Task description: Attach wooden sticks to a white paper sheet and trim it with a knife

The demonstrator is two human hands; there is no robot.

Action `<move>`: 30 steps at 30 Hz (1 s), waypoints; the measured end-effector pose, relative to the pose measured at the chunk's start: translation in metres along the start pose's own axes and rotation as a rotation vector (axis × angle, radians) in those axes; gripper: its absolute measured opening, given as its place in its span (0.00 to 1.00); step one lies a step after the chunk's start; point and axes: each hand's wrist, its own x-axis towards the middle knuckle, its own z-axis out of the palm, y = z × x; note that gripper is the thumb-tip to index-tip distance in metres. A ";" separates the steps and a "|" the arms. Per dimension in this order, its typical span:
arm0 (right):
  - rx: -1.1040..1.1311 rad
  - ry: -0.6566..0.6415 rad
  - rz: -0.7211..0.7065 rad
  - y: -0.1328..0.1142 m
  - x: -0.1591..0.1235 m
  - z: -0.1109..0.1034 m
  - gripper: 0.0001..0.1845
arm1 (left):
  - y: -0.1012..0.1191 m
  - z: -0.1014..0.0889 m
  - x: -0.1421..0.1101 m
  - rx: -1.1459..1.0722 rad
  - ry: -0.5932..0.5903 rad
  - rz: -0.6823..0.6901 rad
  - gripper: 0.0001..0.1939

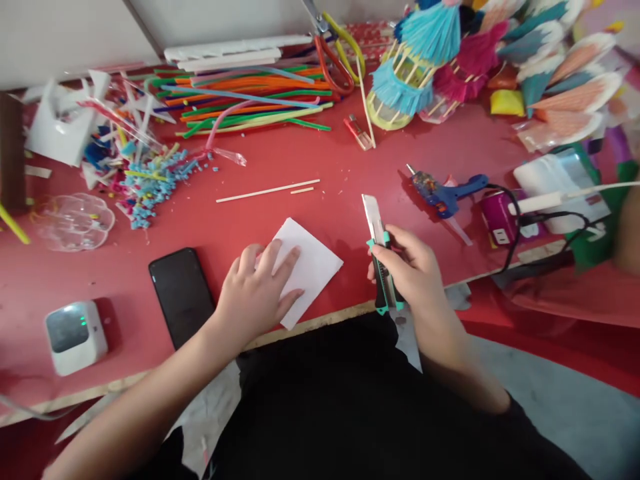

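Note:
A folded white sheet of paper (pixel 313 267) lies near the table's front edge. My left hand (pixel 253 287) rests on its left side with fingers spread, pressing it flat. To the right, my right hand (pixel 413 267) is closed around a box cutter (pixel 383 267) with a black and teal handle. The cutter's wide blade points away from me, and its tip is apart from the paper. Beyond the paper lie a thin wooden stick (pixel 267 191) and a short stick piece (pixel 302 191).
A black phone (pixel 183 293) and a small white device (pixel 75 337) lie left. A blue glue gun (pixel 445 193) with a cable sits right. Pipe cleaners (pixel 250 93), scissors (pixel 335 60), scraps (pixel 145 173) and paper lanterns (pixel 405 87) line the back. Someone's arm (pixel 627 227) shows at right.

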 end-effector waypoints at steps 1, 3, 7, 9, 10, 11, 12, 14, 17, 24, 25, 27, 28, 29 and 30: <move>0.023 -0.021 0.020 0.004 -0.002 0.003 0.23 | 0.005 0.000 -0.002 0.004 -0.003 -0.032 0.29; 0.037 -0.084 0.050 0.008 -0.005 0.006 0.23 | 0.014 0.001 -0.005 -0.013 -0.003 -0.098 0.29; 0.028 -0.121 0.085 0.005 -0.006 0.006 0.21 | 0.019 0.004 -0.007 -0.084 0.009 -0.148 0.28; 0.028 -0.117 0.101 0.001 -0.003 0.007 0.21 | 0.016 0.005 -0.008 -0.122 0.019 -0.120 0.26; 0.032 -0.118 0.107 -0.001 -0.002 0.008 0.21 | 0.014 0.005 -0.009 -0.143 0.031 -0.104 0.25; 0.038 -0.120 0.112 -0.002 0.001 0.009 0.21 | 0.012 0.006 -0.009 -0.164 0.046 -0.091 0.24; 0.045 -0.121 0.117 -0.003 0.003 0.010 0.21 | 0.010 0.005 -0.010 -0.184 0.062 -0.080 0.23; 0.063 -0.117 0.124 -0.005 0.006 0.012 0.22 | 0.005 0.003 -0.009 -0.212 0.088 -0.062 0.21; 0.091 -0.114 0.135 -0.005 0.010 0.015 0.24 | -0.006 -0.004 -0.005 -0.226 0.119 -0.056 0.18; 0.131 -0.115 0.160 -0.004 0.017 0.017 0.29 | -0.044 -0.008 0.043 -0.250 0.123 -0.216 0.12; 0.129 -0.112 0.164 -0.005 0.018 0.017 0.29 | -0.046 -0.007 0.055 -0.253 0.114 -0.221 0.11; 0.123 -0.107 0.171 -0.006 0.018 0.017 0.28 | -0.046 -0.004 0.078 -0.259 0.096 -0.216 0.10; 0.119 -0.106 0.173 -0.006 0.018 0.017 0.28 | -0.044 -0.004 0.089 -0.263 0.088 -0.214 0.10; 0.116 -0.107 0.173 -0.007 0.018 0.017 0.28 | -0.041 -0.003 0.099 -0.265 0.083 -0.217 0.10; 0.112 -0.109 0.172 -0.008 0.018 0.017 0.28 | -0.038 -0.003 0.108 -0.266 0.080 -0.223 0.11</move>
